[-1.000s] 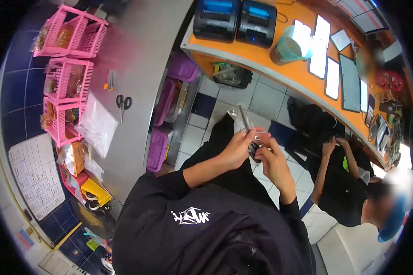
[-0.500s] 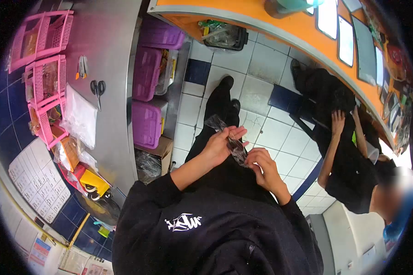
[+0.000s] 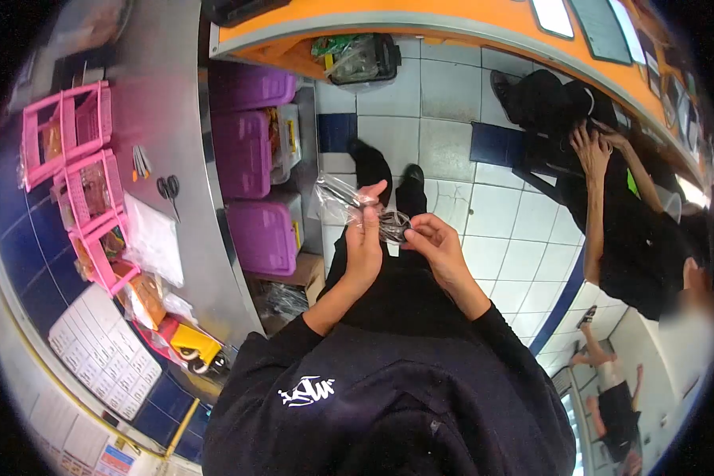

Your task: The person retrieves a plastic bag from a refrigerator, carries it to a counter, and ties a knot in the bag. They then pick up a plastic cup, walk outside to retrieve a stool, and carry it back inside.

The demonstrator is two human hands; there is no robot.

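Note:
Between my hands, in front of my body, is a clear plastic bag (image 3: 333,197) with a dark, coiled, cord-like thing (image 3: 393,225) at its right end. My left hand (image 3: 363,244) is closed on the bag's middle, and loose, shiny film sticks out beyond it toward the steel counter. Thumb and fingers of my right hand (image 3: 436,247) pinch the right end, by the dark coil. What exactly the coil is, I cannot make out.
On the left, a steel counter (image 3: 166,103) holds scissors (image 3: 168,195), a white packet (image 3: 152,238) and pink baskets (image 3: 95,190). Purple-lidded bins (image 3: 242,155) stand beneath. Right, a co-worker's hands (image 3: 591,147) are at a dark bag below an orange counter (image 3: 325,16). Another person (image 3: 617,404) is farther off.
The view has shifted. My left hand has turned more upright and closed on the bag, whose loose film now spreads further out. My right hand still pinches the other end.

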